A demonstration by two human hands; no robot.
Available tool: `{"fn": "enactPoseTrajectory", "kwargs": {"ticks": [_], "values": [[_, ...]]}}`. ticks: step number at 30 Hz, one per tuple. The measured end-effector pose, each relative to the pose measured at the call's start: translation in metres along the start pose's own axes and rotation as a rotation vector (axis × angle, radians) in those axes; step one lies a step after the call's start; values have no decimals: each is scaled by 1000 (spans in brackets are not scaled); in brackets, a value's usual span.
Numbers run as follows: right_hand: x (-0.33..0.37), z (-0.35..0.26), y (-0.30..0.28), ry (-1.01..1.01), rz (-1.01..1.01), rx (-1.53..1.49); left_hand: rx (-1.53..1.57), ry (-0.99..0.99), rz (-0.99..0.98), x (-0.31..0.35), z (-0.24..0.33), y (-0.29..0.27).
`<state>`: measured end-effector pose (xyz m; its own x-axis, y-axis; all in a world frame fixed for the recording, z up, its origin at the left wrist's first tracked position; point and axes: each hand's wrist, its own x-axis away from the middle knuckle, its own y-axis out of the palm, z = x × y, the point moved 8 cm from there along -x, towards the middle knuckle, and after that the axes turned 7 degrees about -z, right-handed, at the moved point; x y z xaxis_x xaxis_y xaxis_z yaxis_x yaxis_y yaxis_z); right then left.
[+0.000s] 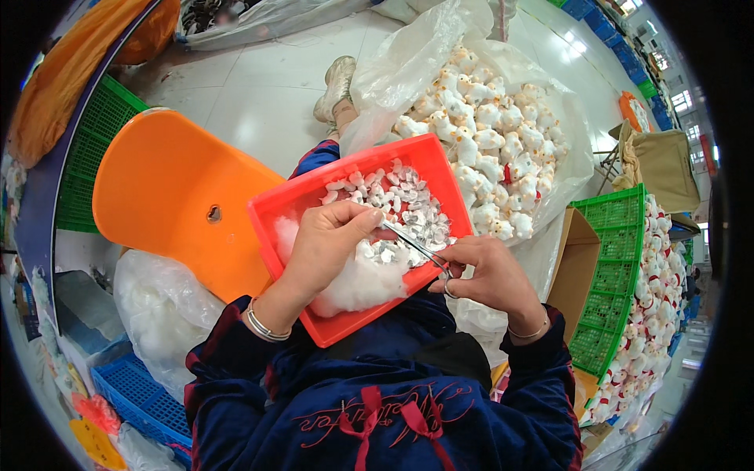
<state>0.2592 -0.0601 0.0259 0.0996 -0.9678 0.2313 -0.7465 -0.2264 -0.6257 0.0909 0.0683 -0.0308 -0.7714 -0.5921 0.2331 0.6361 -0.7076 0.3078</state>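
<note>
A red tray (pixel 326 333) rests on my lap, with fluffy white stuffing (pixel 363 284) on its near side and many small white fabric pieces (pixel 418 206) toward its far side. My right hand (pixel 493 276) is closed round the loop handles of metal forceps (pixel 415 242), which reach left over the tray. At their tip, my left hand (pixel 326 247) pinches a small white piece (pixel 382 224). The fingers partly hide that piece, so its exact shape and whether the tip is inside it cannot be made out.
A large clear bag (pixel 400 74) full of small white plush toys (pixel 491 141) lies beyond the tray. An orange chair (pixel 177 177) stands at left, above a blue crate (pixel 145 396). At right are a cardboard box (pixel 576 255) and a green crate (pixel 613 275) near more plush toys.
</note>
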Motion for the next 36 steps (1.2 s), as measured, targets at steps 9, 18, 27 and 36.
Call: {"fn": "enactPoseTrajectory", "kwargs": {"ticks": [9,18,27,36], "values": [[-12,7,22,-14,-121,-295,-84,129,19,4,7,9],[-10,13,26,27,-103,-328,9,218,100,2,15,-2],[-10,13,32,13,-79,-345,35,230,131,6,12,-3],[-8,11,32,23,-111,-299,2,311,173,13,15,-2]]}}
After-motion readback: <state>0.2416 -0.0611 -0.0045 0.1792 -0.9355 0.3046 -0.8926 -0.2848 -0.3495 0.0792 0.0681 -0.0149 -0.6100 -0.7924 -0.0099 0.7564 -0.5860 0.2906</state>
